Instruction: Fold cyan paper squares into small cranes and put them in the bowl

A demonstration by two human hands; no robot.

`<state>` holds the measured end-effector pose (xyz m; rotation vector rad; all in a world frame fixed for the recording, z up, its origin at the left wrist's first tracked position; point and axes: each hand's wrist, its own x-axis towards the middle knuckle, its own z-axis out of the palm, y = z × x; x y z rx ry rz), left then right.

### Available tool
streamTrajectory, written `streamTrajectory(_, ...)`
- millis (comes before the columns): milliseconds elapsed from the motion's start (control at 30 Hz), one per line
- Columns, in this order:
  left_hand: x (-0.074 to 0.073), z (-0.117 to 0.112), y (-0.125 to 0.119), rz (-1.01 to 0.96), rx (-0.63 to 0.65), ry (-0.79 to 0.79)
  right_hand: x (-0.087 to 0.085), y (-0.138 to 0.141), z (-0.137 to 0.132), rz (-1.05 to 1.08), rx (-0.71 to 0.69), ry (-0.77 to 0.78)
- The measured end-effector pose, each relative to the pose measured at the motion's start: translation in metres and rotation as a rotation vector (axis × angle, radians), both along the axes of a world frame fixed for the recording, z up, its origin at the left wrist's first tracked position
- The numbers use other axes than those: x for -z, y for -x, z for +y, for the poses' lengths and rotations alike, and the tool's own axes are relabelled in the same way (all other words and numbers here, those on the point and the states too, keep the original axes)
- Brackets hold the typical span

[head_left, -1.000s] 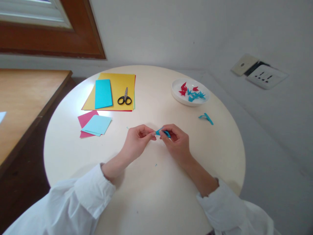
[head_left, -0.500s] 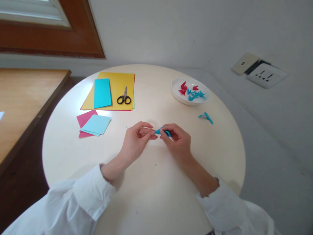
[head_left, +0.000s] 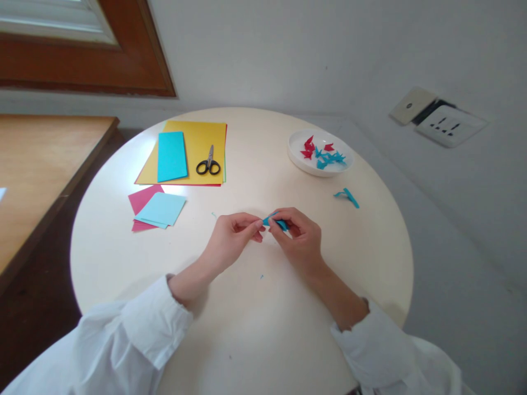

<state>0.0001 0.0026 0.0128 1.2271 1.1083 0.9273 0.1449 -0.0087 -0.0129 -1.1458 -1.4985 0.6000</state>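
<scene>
Over the middle of the round cream table (head_left: 123, 258), my left hand (head_left: 233, 238) and my right hand (head_left: 298, 236) meet fingertip to fingertip. Between them is a small folded piece of blue paper (head_left: 276, 221). Both hands pinch it, the left at its near tip, the right around its body. Most of the paper is hidden by my right fingers.
A white plate (head_left: 300, 160) with several small red and blue folded pieces stands at the back right. A loose blue folded scrap (head_left: 347, 196) lies in front of it. Black scissors (head_left: 208, 163) and a blue sheet (head_left: 172, 156) rest on yellow paper (head_left: 201, 140); pink and light blue sheets (head_left: 158, 209) lie nearer.
My left fingers, slightly spread half a second ago, have closed back onto the paper's tip. The hands stay in the same spot.
</scene>
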Motion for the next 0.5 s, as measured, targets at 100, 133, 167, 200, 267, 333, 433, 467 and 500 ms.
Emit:
streamTrajectory(100,0.0003,0.0006,0.0,0.007,-0.029,0.007,0.0007,-0.0002,0.0011,-0.002,-0.01,-0.005)
streamTrajectory(133,0.0005,0.0007,0.0,0.006,-0.039,0.003,0.001,-0.0004,0.0016,0.001,-0.018,-0.003)
streamTrajectory(167,0.0008,0.0008,0.0001,0.005,-0.047,-0.005,0.0013,-0.0006,0.0021,0.004,-0.025,0.001)
streamTrajectory(200,0.0013,0.0009,0.0002,0.006,-0.054,-0.018,0.0016,-0.0007,0.0025,0.007,-0.03,0.005)
streamTrajectory(267,0.0026,0.0008,0.0006,0.021,-0.058,-0.052,0.0017,-0.0006,0.0028,0.011,-0.027,0.016)
streamTrajectory(333,0.0042,0.0006,0.0011,0.048,-0.053,-0.087,0.0014,0.0001,0.0024,0.01,-0.011,0.027)
streamTrajectory(433,0.0064,0.0,0.0013,0.068,-0.044,-0.124,0.0005,0.0017,0.0012,0.004,0.009,0.034)
streamTrajectory(467,0.0068,-0.0002,0.0012,0.067,-0.044,-0.127,0.0002,0.0023,0.0009,0.003,0.01,0.031)
streamTrajectory(500,0.0069,-0.0004,0.001,0.064,-0.044,-0.126,0.0,0.0027,0.0006,0.003,0.011,0.026)
